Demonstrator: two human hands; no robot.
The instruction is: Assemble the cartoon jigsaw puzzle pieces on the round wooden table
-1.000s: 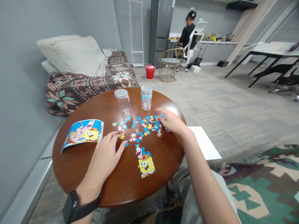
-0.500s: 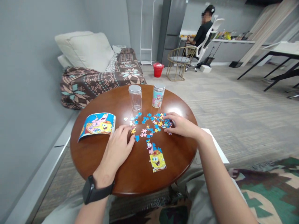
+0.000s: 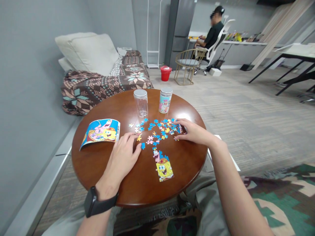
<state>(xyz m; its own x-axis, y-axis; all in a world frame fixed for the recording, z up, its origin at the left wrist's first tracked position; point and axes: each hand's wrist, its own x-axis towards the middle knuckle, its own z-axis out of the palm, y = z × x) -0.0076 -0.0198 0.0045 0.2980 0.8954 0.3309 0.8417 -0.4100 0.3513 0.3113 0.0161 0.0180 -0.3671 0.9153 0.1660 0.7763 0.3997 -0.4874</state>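
Loose jigsaw puzzle pieces (image 3: 163,130), mostly blue, pink and yellow, lie scattered across the round wooden table (image 3: 110,183). My right hand (image 3: 190,131) rests at the right end of the pile, fingers apart and touching pieces there. On the left side my left hand (image 3: 124,152) lies on the tabletop with its thumb spread, close to a blue puzzle piece (image 3: 143,146) and a yellow one. Between my hands and nearer to me is a joined puzzle section (image 3: 164,167) showing a yellow cartoon face. A curved picture sheet (image 3: 102,132) sits beyond my left hand.
Toward the back of the table stand a clear jar (image 3: 141,105) and a jar with a cartoon label (image 3: 165,101). Behind are a couch with a patterned cover (image 3: 103,87), a red bin (image 3: 165,73), a gold-framed chair (image 3: 188,64) and a seated person (image 3: 214,34).
The camera view has swung left, so everything sits further right than a second ago. My right hand has shifted slightly at the pile's right end. My left hand stays beside the pieces.
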